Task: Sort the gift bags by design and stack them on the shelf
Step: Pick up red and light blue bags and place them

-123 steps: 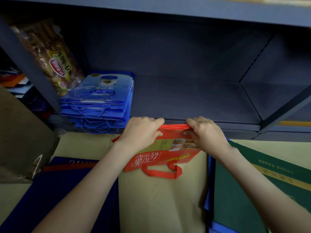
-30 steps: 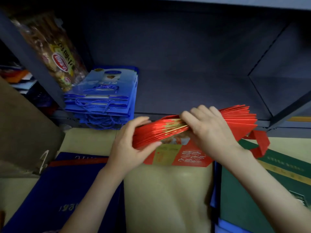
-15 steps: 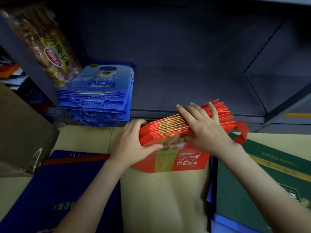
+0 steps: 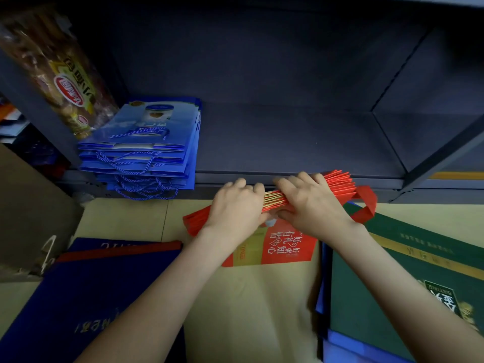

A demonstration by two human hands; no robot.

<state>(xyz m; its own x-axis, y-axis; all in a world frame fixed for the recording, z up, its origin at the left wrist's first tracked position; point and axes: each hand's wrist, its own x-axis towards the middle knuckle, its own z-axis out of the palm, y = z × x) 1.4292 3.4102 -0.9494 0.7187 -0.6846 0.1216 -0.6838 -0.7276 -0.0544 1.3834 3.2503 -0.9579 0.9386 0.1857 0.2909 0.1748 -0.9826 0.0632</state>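
**Red gift bags gripped in both your hands at the shelf's front edge**

The dark metal shelf [image 4: 288,137] fills the upper half of your view, its board mostly bare. Below its front edge a tan cardboard sheet [image 4: 248,310] lies flat. On that sheet, below the shelf's right end, lies a large green gift bag [image 4: 387,279] with gold lettering. Below the shelf's left end lies a navy gift bag [image 4: 86,297] with a red band along its top.

On the shelf itself, at its left end, sits a stack of blue gift bags [image 4: 146,137], lying flat with their blue cord handles hanging over the front edge. Just left of that stack, a clear packet of snacks [image 4: 65,82] leans against the shelf's left upright.

The bundle of red gift bags [image 4: 285,244] is just in front of the shelf's front edge, near its middle, held on edge and tilted so that its right end is higher. Your left hand [image 4: 235,208] curls round the bundle's left part. Your right hand [image 4: 311,205] grasps it right beside the left, fingers over the top. A red ribbon handle [image 4: 368,203] loops out beyond your right hand, below the shelf's edge.
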